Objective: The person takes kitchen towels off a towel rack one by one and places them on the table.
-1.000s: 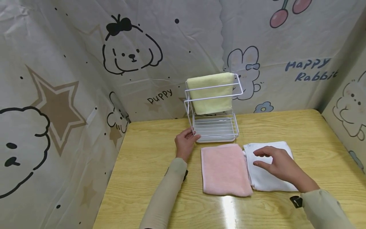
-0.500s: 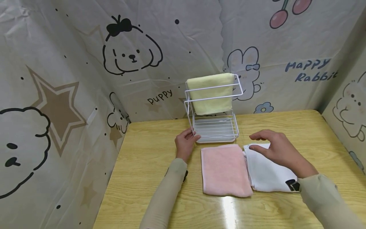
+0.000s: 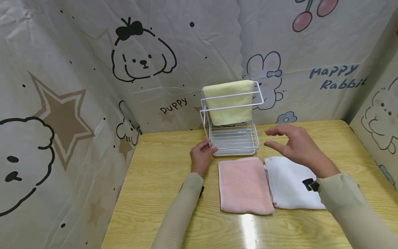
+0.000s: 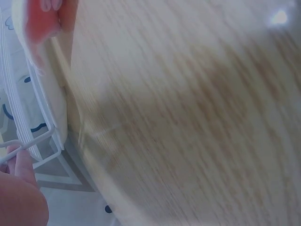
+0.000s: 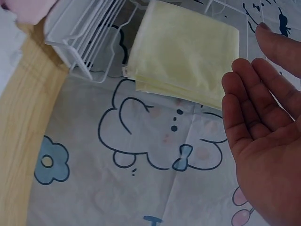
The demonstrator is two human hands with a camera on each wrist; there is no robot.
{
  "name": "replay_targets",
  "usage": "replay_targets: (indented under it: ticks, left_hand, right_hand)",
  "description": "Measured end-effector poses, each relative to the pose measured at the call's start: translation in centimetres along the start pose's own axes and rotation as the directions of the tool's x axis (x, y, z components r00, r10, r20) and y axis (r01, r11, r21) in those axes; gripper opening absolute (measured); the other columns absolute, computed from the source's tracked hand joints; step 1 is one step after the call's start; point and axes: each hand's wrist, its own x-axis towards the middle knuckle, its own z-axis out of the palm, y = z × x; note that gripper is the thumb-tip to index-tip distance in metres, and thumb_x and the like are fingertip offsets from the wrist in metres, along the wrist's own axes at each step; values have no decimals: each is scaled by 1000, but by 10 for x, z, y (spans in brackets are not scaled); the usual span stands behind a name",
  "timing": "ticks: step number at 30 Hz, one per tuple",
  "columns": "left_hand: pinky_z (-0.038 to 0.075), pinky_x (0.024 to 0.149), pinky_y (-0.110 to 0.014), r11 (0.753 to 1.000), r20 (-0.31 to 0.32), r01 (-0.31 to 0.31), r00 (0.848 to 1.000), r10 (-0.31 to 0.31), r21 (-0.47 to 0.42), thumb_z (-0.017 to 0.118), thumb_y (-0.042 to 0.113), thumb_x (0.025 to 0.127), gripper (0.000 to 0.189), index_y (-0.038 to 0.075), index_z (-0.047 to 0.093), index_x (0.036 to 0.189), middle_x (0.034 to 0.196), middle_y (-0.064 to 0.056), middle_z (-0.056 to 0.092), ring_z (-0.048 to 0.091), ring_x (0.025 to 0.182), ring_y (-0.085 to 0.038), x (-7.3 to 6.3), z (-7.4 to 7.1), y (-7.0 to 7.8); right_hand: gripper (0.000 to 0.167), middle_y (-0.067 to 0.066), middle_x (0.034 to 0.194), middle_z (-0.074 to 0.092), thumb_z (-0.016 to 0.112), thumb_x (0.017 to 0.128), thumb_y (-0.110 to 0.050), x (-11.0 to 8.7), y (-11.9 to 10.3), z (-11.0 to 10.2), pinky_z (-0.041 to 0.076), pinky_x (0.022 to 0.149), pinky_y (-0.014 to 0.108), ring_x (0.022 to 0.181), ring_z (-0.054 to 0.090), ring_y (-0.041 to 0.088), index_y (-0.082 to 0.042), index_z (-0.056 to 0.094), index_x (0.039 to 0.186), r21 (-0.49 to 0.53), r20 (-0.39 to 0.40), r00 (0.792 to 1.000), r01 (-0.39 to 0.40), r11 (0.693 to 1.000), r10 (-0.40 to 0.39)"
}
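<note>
A white wire rack [image 3: 233, 140] stands at the back of the table, with a drip tray in its base. Over its upper bars hangs a folded yellow towel [image 3: 230, 116]. My left hand [image 3: 202, 155] grips the rack's lower left corner; in the left wrist view its fingers [image 4: 23, 165] are round the wire. My right hand [image 3: 296, 147] holds nothing, thumb apart from gently bent fingers, to the right of the rack and over the back of a folded white towel [image 3: 289, 186]. Left of that lies a folded pink towel [image 3: 245, 186].
The wooden table [image 3: 155, 193] meets a printed cloth backdrop [image 3: 180, 52] behind the rack and along the left side. Another cloth side [image 3: 380, 110] rises at the right. The pink and white towels lie side by side in front of the rack.
My right hand has moved from above the white towel back and leftward toward the rack's right side. The left hand stays on the rack; the towels have not moved.
</note>
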Motion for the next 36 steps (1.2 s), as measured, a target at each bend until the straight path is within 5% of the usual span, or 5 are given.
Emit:
replay_targets:
  ticks: [13, 22, 36]
  left_hand:
    - [60, 86, -28, 1000, -3, 11, 1000, -11, 15, 84, -4, 79, 42, -3, 71, 119, 113, -32, 66, 68, 106, -37, 0, 0, -1]
    - [60, 86, -27, 1000, 12, 5, 1000, -5, 4, 83, -3, 81, 47, -10, 66, 124, 116, -34, 64, 65, 111, -43, 0, -1, -3]
    - [60, 87, -27, 1000, -3, 0, 1000, 0, 11, 83, -6, 79, 44, -5, 69, 121, 114, -34, 65, 66, 109, -43, 0, 0, -2]
  right_hand:
    - [29, 13, 106, 73, 83, 83, -8, 26, -9, -9, 56, 77, 54, 98, 65, 35, -3, 73, 109, -10, -30, 999, 25, 1000, -25]
    - [30, 12, 107, 73, 83, 83, -6, 43, -17, -15, 56, 77, 49, 98, 64, 32, -3, 73, 111, 17, -69, 997, 23, 1000, -22]
    - [28, 11, 108, 73, 82, 85, -7, 63, -24, -18, 54, 76, 47, 100, 63, 30, -4, 73, 111, 19, -93, 995, 48, 999, -46]
